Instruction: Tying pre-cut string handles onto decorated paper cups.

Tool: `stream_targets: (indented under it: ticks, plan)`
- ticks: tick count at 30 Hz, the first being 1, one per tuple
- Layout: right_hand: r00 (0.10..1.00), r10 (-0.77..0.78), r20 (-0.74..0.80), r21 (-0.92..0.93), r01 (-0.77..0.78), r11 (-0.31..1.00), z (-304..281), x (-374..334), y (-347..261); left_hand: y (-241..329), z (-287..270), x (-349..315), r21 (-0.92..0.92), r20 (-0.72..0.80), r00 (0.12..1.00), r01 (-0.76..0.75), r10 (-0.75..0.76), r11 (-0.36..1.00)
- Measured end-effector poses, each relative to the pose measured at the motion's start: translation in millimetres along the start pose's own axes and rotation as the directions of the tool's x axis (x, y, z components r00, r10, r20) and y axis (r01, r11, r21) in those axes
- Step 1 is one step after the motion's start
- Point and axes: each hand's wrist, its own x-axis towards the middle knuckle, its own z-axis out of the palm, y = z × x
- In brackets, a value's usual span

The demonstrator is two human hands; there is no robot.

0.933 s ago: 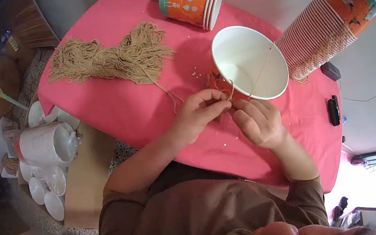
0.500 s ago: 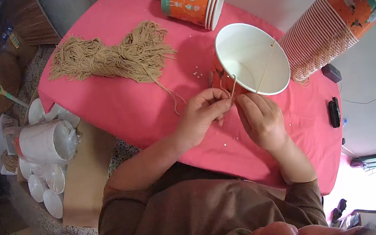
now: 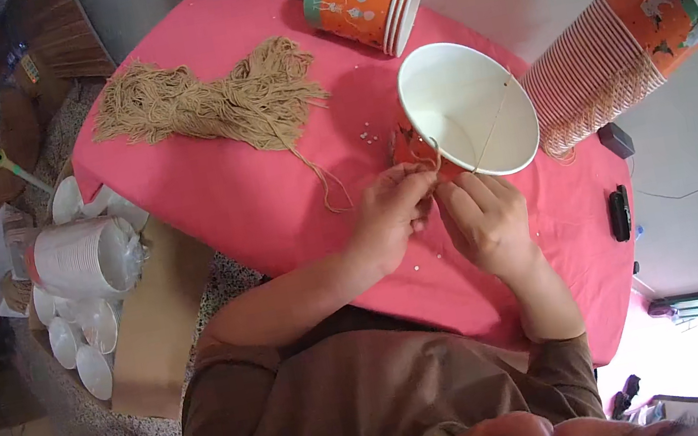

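Observation:
A large orange-printed paper bucket (image 3: 463,72) with a white inside lies tilted on the pink cloth, its mouth toward me. A thin tan cord (image 3: 497,128) spans the mouth, with a loop of it at the near-left rim. My left hand (image 3: 388,218) pinches the cord's end just beside that rim, thumb against forefinger. Close by, my right hand (image 3: 487,217) has its fingers bent together at the lower rim, also on the cord; its fingertips are partly hidden. Farther left lies a thick bundle of tan cord (image 3: 207,103), one strand trailing toward my left hand.
Nested orange buckets (image 3: 590,49) with cords along their side lean at the right. A shorter bucket stack (image 3: 358,2) lies at the back. Small white bits (image 3: 367,133) dot the pink cloth (image 3: 272,203). Wrapped white buckets (image 3: 82,265) stand low at left, beside cardboard (image 3: 168,329).
My left hand has shifted slightly right, closer to my right hand, and the cord loop at the rim has drawn down. The bucket has hardly moved.

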Motion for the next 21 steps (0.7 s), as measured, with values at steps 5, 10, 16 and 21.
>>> stream_targets:
  ticks: [5, 10, 16, 21]
  plan:
    - [0.994, -0.055, 0.093, 0.051, 0.05, 0.997, -9.9, -2.0, 0.0, 8.8, -5.1, 21.0, -0.102, -0.063, 0.998, -0.038, 0.032, 0.994]
    - [0.984, 0.045, 0.174, 0.048, -0.054, 0.997, -22.4, -6.1, 9.1, 22.6, -21.9, 38.9, -0.112, 0.095, 0.995, 0.006, 0.005, 0.994]
    - [0.946, 0.273, 0.174, 0.058, -0.287, 0.956, 0.2, -14.3, 2.9, 15.7, -15.1, 36.1, 0.175, 0.129, 0.991, -0.058, 0.035, 0.983]
    - [0.957, 0.217, 0.193, -0.014, -0.218, 0.976, 8.3, -10.5, 7.5, 11.9, -24.8, 41.5, 0.248, 0.161, 0.978, -0.167, 0.129, 0.954]
